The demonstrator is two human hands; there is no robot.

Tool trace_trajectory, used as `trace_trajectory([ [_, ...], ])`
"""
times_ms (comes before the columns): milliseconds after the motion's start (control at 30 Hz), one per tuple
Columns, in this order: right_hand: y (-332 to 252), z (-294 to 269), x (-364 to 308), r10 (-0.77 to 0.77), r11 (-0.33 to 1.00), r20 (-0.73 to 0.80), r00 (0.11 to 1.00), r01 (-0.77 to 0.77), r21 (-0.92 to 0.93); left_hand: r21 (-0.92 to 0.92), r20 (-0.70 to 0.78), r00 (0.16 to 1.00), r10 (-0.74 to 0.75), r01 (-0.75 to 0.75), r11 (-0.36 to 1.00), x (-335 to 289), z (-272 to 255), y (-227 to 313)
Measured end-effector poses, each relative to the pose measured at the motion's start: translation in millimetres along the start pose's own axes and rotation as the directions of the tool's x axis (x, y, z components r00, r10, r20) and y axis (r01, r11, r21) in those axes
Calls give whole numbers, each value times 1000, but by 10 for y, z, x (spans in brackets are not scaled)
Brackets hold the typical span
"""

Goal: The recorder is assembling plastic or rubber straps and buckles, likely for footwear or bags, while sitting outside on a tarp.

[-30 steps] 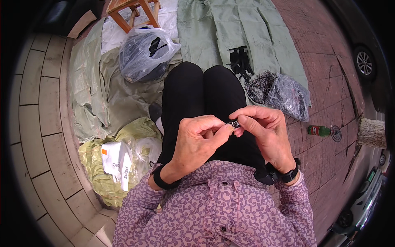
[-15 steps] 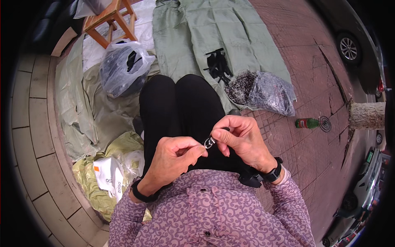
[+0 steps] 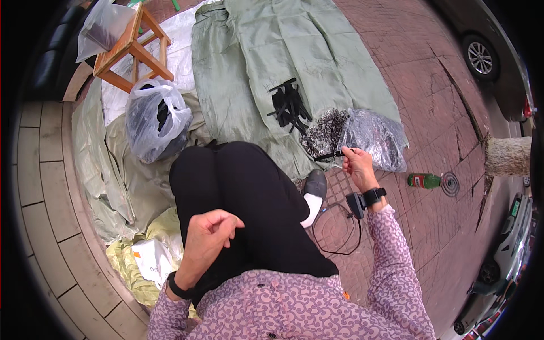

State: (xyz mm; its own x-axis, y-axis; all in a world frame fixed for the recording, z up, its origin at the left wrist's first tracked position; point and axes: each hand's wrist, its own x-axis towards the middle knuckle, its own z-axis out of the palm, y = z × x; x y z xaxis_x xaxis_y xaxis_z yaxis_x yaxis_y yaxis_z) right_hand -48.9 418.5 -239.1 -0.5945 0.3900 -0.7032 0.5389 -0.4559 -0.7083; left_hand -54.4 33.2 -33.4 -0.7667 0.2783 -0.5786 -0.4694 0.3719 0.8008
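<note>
My right hand (image 3: 358,165) reaches out to the right of my knees, fingers pinched on a short black strap (image 3: 324,156) with a small metal clasp (image 3: 338,153) near my fingertips. The strap hangs at the near edge of a heap of small dark and silvery metal pieces (image 3: 326,129), which lies by the mouth of a clear plastic bag (image 3: 374,139). Over my lap, my left hand (image 3: 208,238) is loosely curled closed, and nothing shows in its fingers. A bundle of black straps (image 3: 288,105) rests on the green sheet (image 3: 243,107) beyond the heap.
A plastic bag of dark items (image 3: 156,122) stands left of my knees near a wooden stool (image 3: 133,51). To the right are a green bottle (image 3: 425,181), a coil (image 3: 450,183) and a tree trunk (image 3: 509,157). A black cable (image 3: 358,241) loops below my right wrist.
My hands have parted. The right one has moved away to the far right with the strap and clasp; the left has dropped back over my lap. My view has shifted and my right shoe now shows.
</note>
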Motion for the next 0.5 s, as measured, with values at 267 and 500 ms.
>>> trace_trajectory([
  [267, -36, 819, 1384, -22, 930, 233, 972, 106, -353, 57, -14, 968, -250, 250, 966, 342, 109, 155],
  [500, 199, 1527, 1873, -165, 922, 316, 934, 260, -288, -18, -17, 936, -353, 353, 936, 419, 101, 184],
])
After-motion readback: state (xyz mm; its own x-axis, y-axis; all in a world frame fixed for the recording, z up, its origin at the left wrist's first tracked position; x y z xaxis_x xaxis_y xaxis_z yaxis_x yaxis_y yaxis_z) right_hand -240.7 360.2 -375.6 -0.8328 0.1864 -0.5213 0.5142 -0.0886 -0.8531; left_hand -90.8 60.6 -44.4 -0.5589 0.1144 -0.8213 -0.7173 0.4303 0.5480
